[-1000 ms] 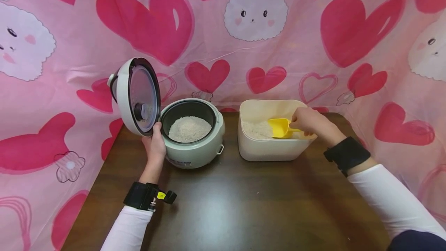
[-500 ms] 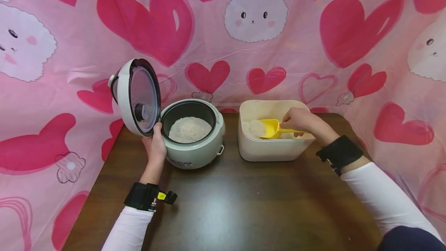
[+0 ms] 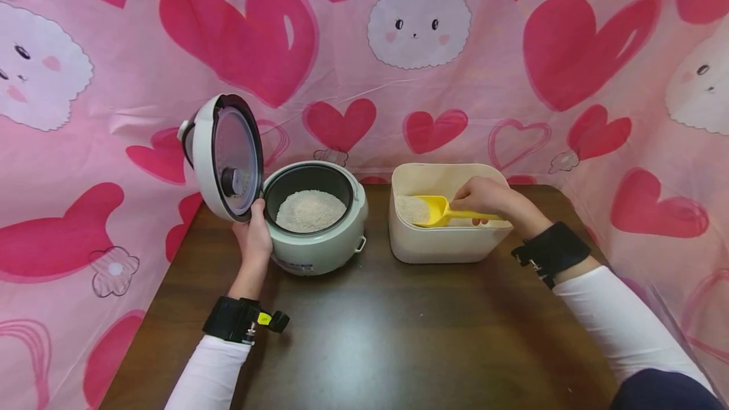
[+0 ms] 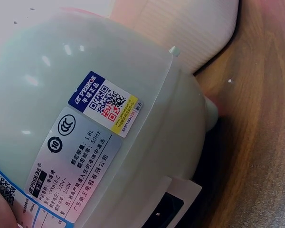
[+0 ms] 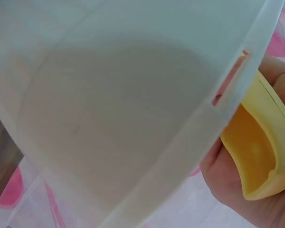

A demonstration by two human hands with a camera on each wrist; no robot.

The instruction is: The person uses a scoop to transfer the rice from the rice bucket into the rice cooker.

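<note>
My right hand (image 3: 481,198) grips the handle of a yellow scoop (image 3: 435,211) inside the cream bin (image 3: 444,245). The scoop's blade lies in the white rice (image 3: 411,209) at the bin's left side. In the right wrist view, my fingers wrap the hollow yellow handle (image 5: 263,137) beside the bin's wall (image 5: 133,118). My left hand (image 3: 254,236) touches the pale green rice cooker (image 3: 319,252) by the hinge of its raised lid (image 3: 206,163); most of its fingers are hidden. A mound of rice (image 3: 310,211) sits in the cooker's dark pot.
Cooker and bin stand side by side near the back of the brown wooden table (image 3: 353,340), a gap between them. A pink heart-and-rabbit cloth (image 3: 342,49) hangs close behind. Labels (image 4: 80,161) show on the cooker's side in the left wrist view.
My right hand has moved left in the bin with the scoop, pushing its blade into the rice at the left end. My left hand and the cooker have stayed put.
</note>
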